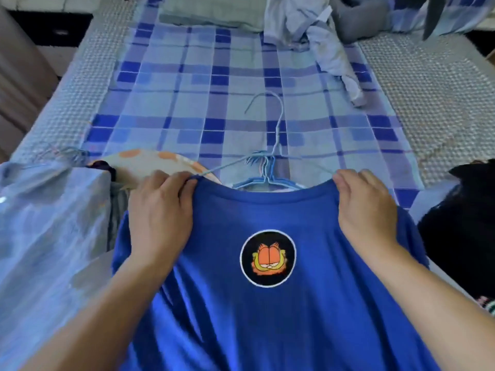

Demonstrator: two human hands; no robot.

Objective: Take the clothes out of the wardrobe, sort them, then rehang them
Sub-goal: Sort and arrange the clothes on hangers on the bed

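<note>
Left hand (160, 210) and right hand (364, 207) pinch blue t-shirt (267, 317) shoulders at 6 o'clock, wire hangers (265, 167) just beyond at 12.

You have two hands in view, the left (160, 210) and the right (364, 207), and both grip one blue shirt (267, 317). That shirt carries one round patch (268, 258). You have one hanger (273, 135) lying apart on the bed (434, 103), its hook pointing away from you. Just behind the collar you have a bunch of blue hangers (265, 180); how many are in it cannot be told. To your left you see one light blue garment (48, 223) and one orange-spotted cloth (150, 162). To your right, one black garment (460, 210). At the far end you see one crumpled pale garment (321, 36) and one pillow (211, 12).
</note>
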